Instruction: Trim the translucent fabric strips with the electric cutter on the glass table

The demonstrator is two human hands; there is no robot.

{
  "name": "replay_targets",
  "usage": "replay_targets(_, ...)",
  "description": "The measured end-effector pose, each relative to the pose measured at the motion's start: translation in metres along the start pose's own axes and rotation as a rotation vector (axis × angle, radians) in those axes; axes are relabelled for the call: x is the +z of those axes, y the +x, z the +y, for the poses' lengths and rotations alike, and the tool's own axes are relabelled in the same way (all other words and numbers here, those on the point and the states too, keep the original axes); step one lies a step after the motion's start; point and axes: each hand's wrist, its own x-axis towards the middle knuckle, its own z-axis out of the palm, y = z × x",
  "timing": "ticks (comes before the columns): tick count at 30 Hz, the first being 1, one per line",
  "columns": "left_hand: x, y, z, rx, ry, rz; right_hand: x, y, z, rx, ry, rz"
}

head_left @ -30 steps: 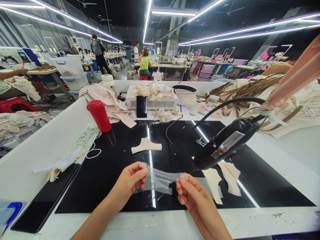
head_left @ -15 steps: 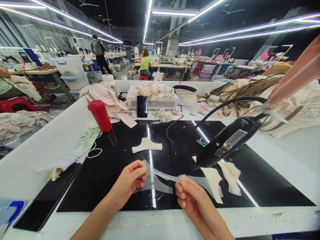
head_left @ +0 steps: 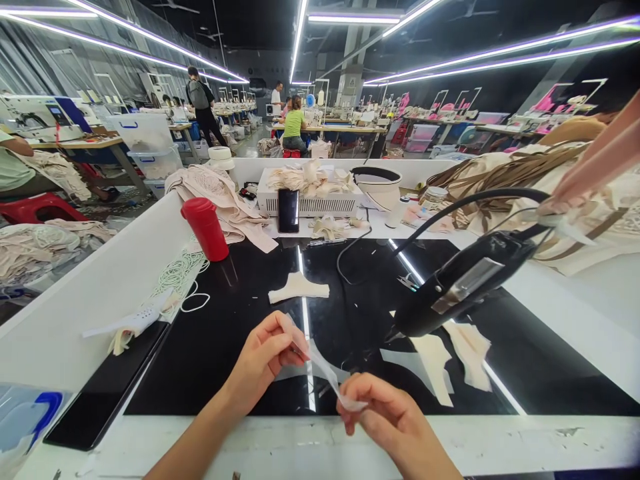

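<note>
Between my two hands a thin translucent white strip (head_left: 325,369) slants down to the right above the black glossy board (head_left: 225,360). My left hand (head_left: 263,360) pinches its upper end between thumb and fingers. Its lower end is in the closed fingers of my right hand (head_left: 383,410). Part of another translucent sheet lies beneath the strip on the board. Farther off rests a cream fabric piece (head_left: 300,287). To the right, more cream pieces (head_left: 435,367) lie beside a translucent sheet (head_left: 404,368), below the nozzle of a black hand-held tool (head_left: 463,283).
The tool hangs from a pinkish cloth tie (head_left: 595,163) at right, its black cable arching left. A red lidded cup (head_left: 206,230) and pale green cord loops (head_left: 175,277) are at left. A phone (head_left: 289,211) leans against a white vented box (head_left: 320,205). People sit and stand beyond.
My right hand has moved down and slightly left, so the strip now tilts steeply. My left hand has risen slightly and shifted right. The view has turned a little left.
</note>
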Motion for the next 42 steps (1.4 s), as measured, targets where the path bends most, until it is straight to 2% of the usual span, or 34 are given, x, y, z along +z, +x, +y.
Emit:
replay_targets(3, 0.002, -0.004, 0.002, 0.088, -0.068, -0.131, -0.004, 0.001, -0.006, 0.054, 0.115, 0.104)
replay_targets(5, 0.002, -0.005, 0.002, 0.116, -0.086, -0.182, -0.003, 0.002, -0.007, 0.103, 0.111, 0.155)
replay_targets(8, 0.001, -0.007, -0.001, 0.148, -0.053, -0.221, 0.004, 0.003, -0.001, 0.179, 0.029, 0.117)
replay_targets(11, 0.0, -0.01, -0.004, 0.179, 0.016, -0.268, 0.017, 0.004, 0.009, 0.25, 0.089, 0.05)
replay_targets(15, 0.0, -0.013, -0.003, 0.156, 0.142, -0.328, 0.029, 0.011, 0.012, 0.147, 0.212, 0.083)
replay_targets(17, 0.003, -0.012, -0.002, 0.135, 0.227, -0.299, 0.031, 0.014, 0.008, 0.084, 0.167, 0.149)
replay_targets(19, 0.005, -0.01, -0.002, 0.086, 0.281, -0.206, 0.03, 0.016, 0.002, 0.039, 0.057, 0.206)
replay_targets(21, 0.008, -0.006, -0.002, 0.01, 0.286, -0.092, 0.026, 0.018, -0.004, 0.003, -0.069, 0.221)
replay_targets(23, 0.01, -0.003, -0.003, -0.072, 0.266, -0.025, 0.023, 0.02, -0.007, -0.019, -0.172, 0.192)
replay_targets(27, 0.013, -0.002, -0.006, -0.194, 0.261, -0.076, 0.016, 0.028, -0.006, -0.025, -0.286, 0.091)
replay_targets(29, 0.013, -0.003, -0.007, -0.235, 0.301, -0.072, 0.015, 0.032, -0.004, -0.036, -0.317, 0.103)
replay_targets(34, 0.007, -0.001, -0.006, -0.207, 0.409, 0.064, 0.012, 0.033, 0.006, -0.121, -0.352, 0.235)
replay_targets(37, 0.003, -0.002, -0.005, -0.227, 0.515, 0.063, 0.01, 0.032, 0.01, -0.132, -0.539, 0.203)
replay_targets(42, 0.002, -0.005, -0.004, -0.169, 0.771, 0.134, 0.008, 0.033, 0.016, -0.314, -0.761, 0.171)
